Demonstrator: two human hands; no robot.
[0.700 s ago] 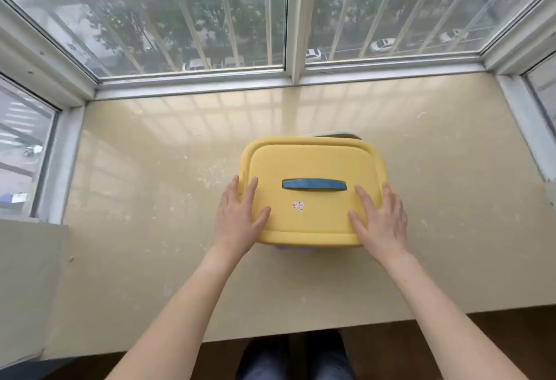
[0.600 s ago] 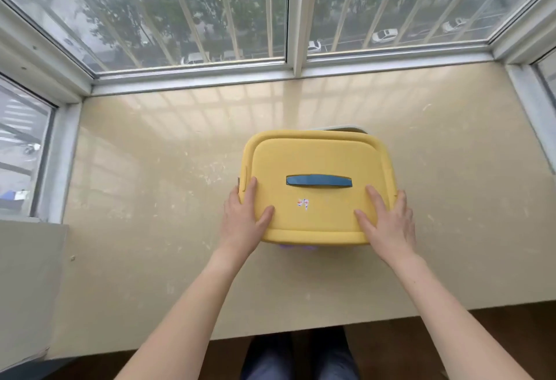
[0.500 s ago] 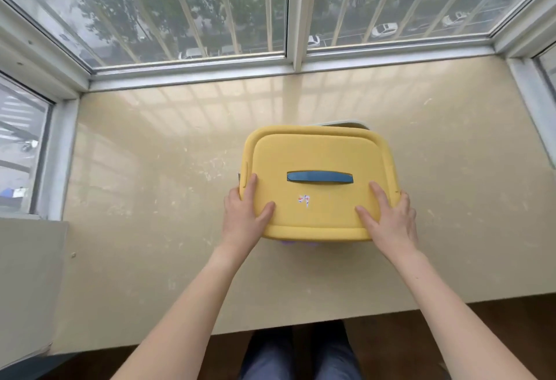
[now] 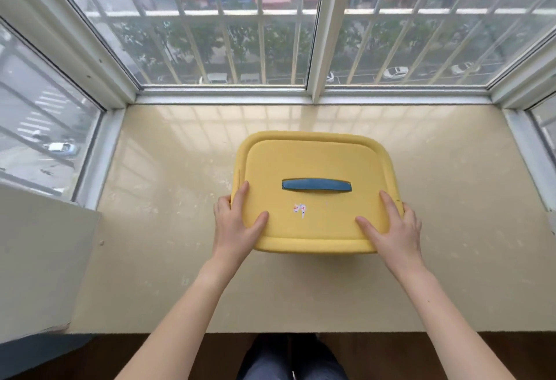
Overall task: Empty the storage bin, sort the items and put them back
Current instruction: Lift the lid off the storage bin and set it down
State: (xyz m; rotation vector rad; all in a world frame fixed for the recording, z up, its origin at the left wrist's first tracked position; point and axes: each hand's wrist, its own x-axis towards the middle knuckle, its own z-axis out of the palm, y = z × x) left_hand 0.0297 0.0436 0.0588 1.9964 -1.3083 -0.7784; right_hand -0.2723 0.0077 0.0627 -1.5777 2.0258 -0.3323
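A storage bin with a yellow lid stands in the middle of a beige stone sill. The lid has a blue handle across its centre and a small sticker scrap near the front. My left hand grips the lid's front left corner, thumb on top and fingers curled over the side edge. My right hand holds the front right corner the same way. The bin's body and contents are hidden under the lid.
Window frames and glass close in the sill at the back and on both sides. A low pale wall ledge stands at the left. The sill's front edge runs just above my knees.
Both hands have slid outward from lying flat on the lid to gripping its front corners over the side edges. The camera has tilted up, showing more of the window.
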